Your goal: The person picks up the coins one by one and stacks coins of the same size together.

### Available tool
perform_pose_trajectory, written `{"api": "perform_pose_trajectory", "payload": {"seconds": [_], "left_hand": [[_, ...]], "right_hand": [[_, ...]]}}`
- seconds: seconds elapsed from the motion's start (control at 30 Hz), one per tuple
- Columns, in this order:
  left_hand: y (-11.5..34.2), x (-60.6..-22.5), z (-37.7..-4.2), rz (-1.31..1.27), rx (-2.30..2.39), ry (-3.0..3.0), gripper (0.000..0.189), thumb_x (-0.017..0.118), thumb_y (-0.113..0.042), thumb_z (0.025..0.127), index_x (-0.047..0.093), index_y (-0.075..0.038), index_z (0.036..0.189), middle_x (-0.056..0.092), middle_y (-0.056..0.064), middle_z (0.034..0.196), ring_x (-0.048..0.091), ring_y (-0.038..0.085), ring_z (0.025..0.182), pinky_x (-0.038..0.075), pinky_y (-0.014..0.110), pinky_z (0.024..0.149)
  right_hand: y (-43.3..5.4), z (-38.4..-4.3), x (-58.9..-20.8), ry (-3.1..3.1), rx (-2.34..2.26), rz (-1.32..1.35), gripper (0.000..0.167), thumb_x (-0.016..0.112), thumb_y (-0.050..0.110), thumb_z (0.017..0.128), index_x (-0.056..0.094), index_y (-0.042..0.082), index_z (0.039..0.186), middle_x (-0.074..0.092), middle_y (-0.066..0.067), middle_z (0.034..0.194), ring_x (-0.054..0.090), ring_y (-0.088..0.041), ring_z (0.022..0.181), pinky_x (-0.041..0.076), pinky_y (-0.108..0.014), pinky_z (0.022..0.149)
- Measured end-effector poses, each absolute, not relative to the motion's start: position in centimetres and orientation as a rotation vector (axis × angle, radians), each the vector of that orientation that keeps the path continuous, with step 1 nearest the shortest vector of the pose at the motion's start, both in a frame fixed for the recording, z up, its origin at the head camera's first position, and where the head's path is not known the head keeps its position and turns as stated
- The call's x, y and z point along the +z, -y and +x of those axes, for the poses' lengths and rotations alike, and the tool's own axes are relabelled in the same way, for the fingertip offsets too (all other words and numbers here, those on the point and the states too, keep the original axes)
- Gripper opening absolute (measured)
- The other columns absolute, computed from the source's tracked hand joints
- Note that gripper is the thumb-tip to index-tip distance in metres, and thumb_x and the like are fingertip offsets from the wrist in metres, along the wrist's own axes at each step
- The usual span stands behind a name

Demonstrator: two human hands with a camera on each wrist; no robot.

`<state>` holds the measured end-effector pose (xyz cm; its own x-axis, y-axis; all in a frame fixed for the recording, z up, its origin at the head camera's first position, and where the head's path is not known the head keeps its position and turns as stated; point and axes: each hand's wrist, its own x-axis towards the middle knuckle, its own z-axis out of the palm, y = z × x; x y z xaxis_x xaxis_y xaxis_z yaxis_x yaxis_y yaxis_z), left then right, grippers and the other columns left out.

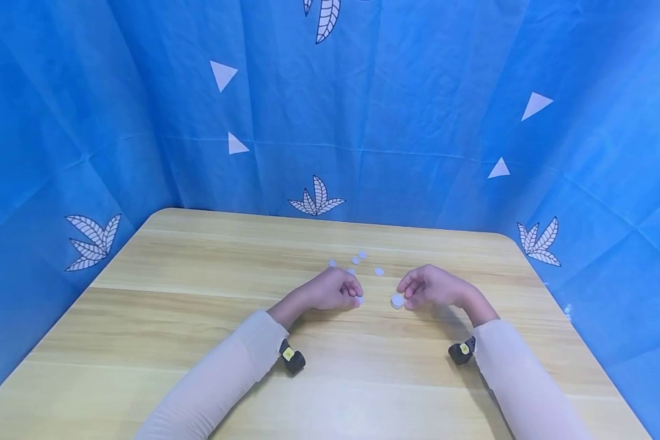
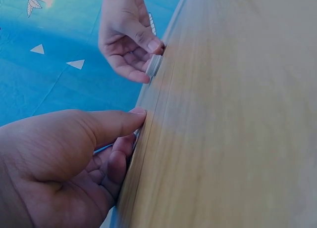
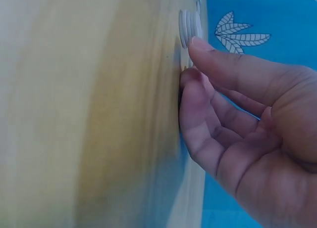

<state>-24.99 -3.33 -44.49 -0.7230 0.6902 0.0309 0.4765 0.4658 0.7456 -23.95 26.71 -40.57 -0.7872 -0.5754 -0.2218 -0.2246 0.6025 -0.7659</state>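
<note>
A short stack of white round discs (image 1: 398, 301) sits on the wooden table, its layers seen edge-on in the right wrist view. Right beside it is my right hand (image 1: 433, 286), fingers loosely bent. The thumb tip (image 3: 200, 44) is at the stack's edge, and nothing shows between thumb and fingers. To the left of the stack, my left hand (image 1: 330, 289) pinches a single white disc (image 1: 360, 300) at its fingertips, low over the tabletop. That disc is mostly hidden behind the thumb in the left wrist view.
Several loose white discs lie scattered beyond my left hand, among them one disc (image 1: 379, 272) nearer the middle and another disc (image 1: 332, 263) further left. The wooden table (image 1: 170, 318) ends at a blue patterned curtain (image 1: 418, 91) at the back and sides.
</note>
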Motion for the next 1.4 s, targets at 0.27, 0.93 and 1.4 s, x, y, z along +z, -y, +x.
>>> {"api": "perform_pose_trajectory", "payload": {"seconds": [0.27, 0.93, 1.4], "left_hand": [[3.1, -44.6, -25.1, 1.015, 1.114, -2.433, 0.011, 0.078, -0.012, 0.09, 0.074, -0.011, 0.1, 0.068, -0.006, 0.088, 0.063, 0.008, 0.084, 0.055, 0.022, 0.08], [3.3, -44.3, -25.1, 1.012, 1.088, -2.443, 0.011, 0.078, -0.012, 0.091, 0.075, -0.011, 0.102, 0.068, -0.006, 0.088, 0.063, 0.008, 0.083, 0.054, 0.022, 0.079], [3.3, -43.9, -24.7, 1.002, 1.095, -2.439, 0.011, 0.077, -0.009, 0.091, 0.075, -0.01, 0.101, 0.069, -0.005, 0.088, 0.063, 0.008, 0.083, 0.054, 0.022, 0.079]], "right_hand": [[-26.6, -25.2, -40.6, -2.457, -0.998, -0.62, 0.027, 0.076, 0.001, 0.088, 0.068, -0.006, 0.113, 0.072, -0.009, 0.094, 0.066, -0.019, 0.085, 0.056, -0.029, 0.075], [-23.8, -28.2, -40.8, -2.657, -0.879, -0.712, 0.027, 0.075, 0.012, 0.093, 0.07, -0.001, 0.116, 0.072, -0.006, 0.1, 0.067, -0.02, 0.095, 0.055, -0.043, 0.091], [-22.2, -29.6, -40.9, -2.67, -0.782, -0.766, 0.018, 0.078, 0.011, 0.091, 0.074, 0.003, 0.106, 0.074, -0.003, 0.093, 0.069, -0.018, 0.089, 0.058, -0.038, 0.083]]}}
